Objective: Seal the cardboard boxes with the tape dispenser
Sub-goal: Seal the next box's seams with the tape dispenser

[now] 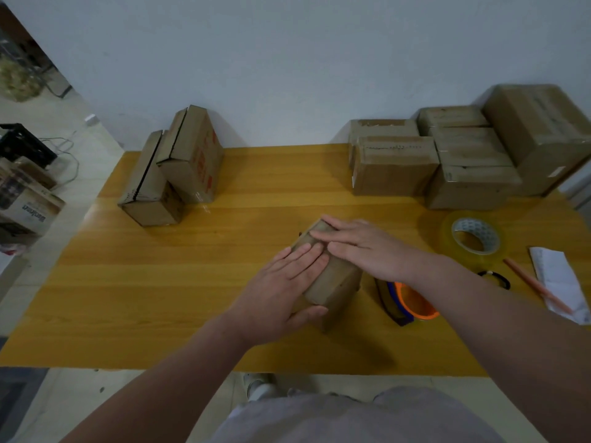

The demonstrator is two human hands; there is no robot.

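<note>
A small cardboard box (335,282) lies in the middle of the yellow table (160,298). My left hand (284,289) lies flat along the box's left side, its fingers straight on the top and its thumb against the near end. My right hand (361,244) presses flat on the top of the box, fingers straight and pointing left. The tape dispenser (406,303), orange and blue, lies on the table just right of the box, partly under my right forearm.
Two boxes (172,174) stand at the back left. A pile of several boxes (463,155) fills the back right. A spare roll of clear tape (475,239), a black hair tie (495,278), an orange pencil (537,286) and a paper slip (559,279) lie at the right.
</note>
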